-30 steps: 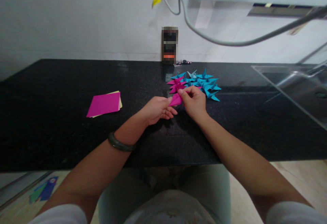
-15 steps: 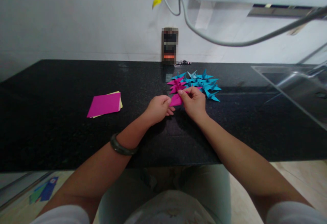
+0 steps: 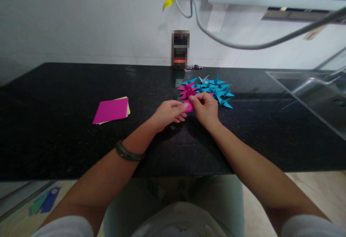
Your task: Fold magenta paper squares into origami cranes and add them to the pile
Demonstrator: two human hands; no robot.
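My left hand [image 3: 168, 113] and my right hand [image 3: 205, 108] meet over the black counter [image 3: 67, 136], both pinching a small folded magenta paper piece [image 3: 188, 106] between thumbs and fingers. Most of that piece is hidden by my fingers. Just behind my hands lie a few finished magenta folded shapes [image 3: 187, 89] and a cluster of several blue folded shapes [image 3: 216, 89]. A stack of flat magenta and pale yellow paper squares [image 3: 111, 110] lies to the left of my left hand, apart from it.
A dark blurred object [image 3: 180, 49] stands against the white wall at the back of the counter. A grey hose [image 3: 243, 42] hangs across the upper right. A steel sink [image 3: 310, 89] is set in the counter at the right. Floor shows below the front edge.
My left hand's fingers have slid closer to my right hand along the magenta piece, covering more of it. Both hands stay in the same place.
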